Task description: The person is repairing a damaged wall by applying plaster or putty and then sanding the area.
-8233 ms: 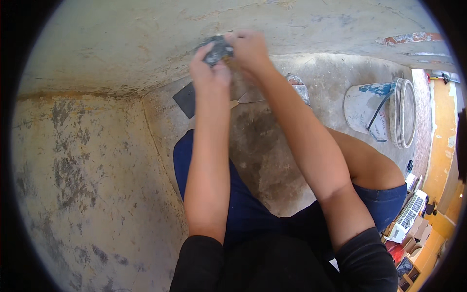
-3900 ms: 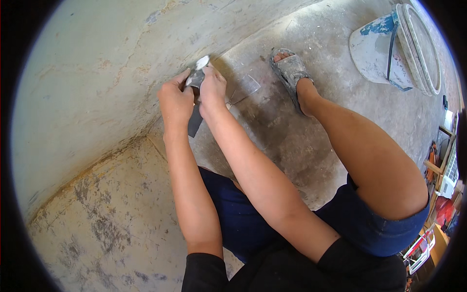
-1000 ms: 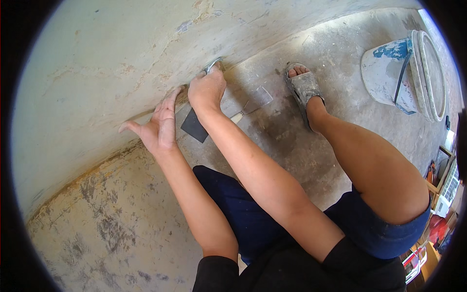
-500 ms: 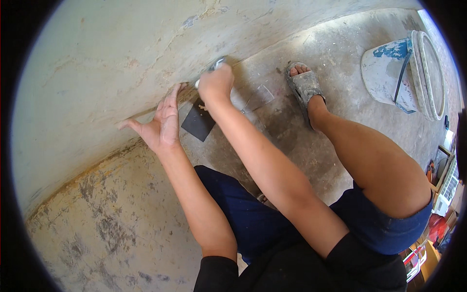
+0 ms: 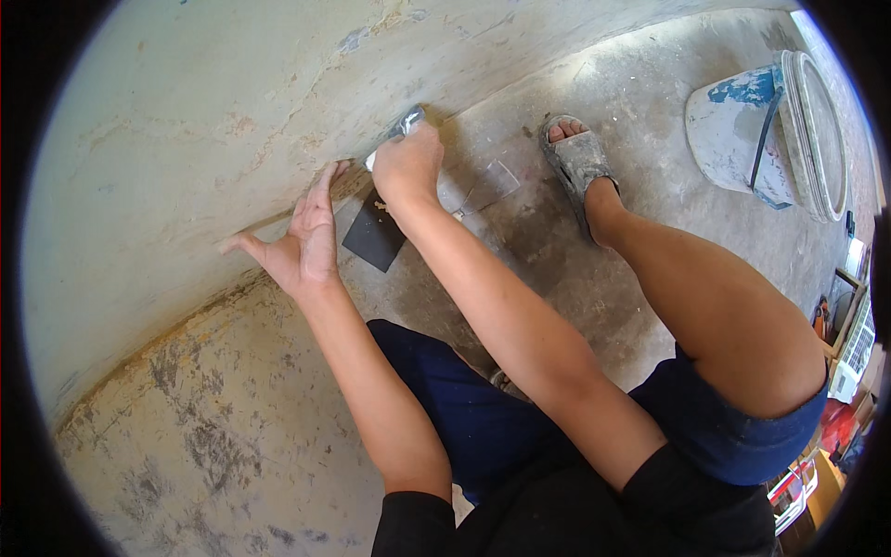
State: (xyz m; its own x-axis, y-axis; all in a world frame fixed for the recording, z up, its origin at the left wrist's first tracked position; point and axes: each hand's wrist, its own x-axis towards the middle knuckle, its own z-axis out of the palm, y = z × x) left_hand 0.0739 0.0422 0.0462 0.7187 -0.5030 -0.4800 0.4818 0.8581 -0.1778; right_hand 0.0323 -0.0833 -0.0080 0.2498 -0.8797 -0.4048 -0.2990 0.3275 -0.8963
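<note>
L hand now spread at wall, prev. gripping

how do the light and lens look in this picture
In the head view, the floor is brighter farther along the wall and darker beside the right hand; in the head view, the wall's foot bows within a black fisheye rim.

Fisheye on my head, facing down; black shirt nearest lens, lower than bucket in view; left hand, right hand farther off, left of bucket.
</note>
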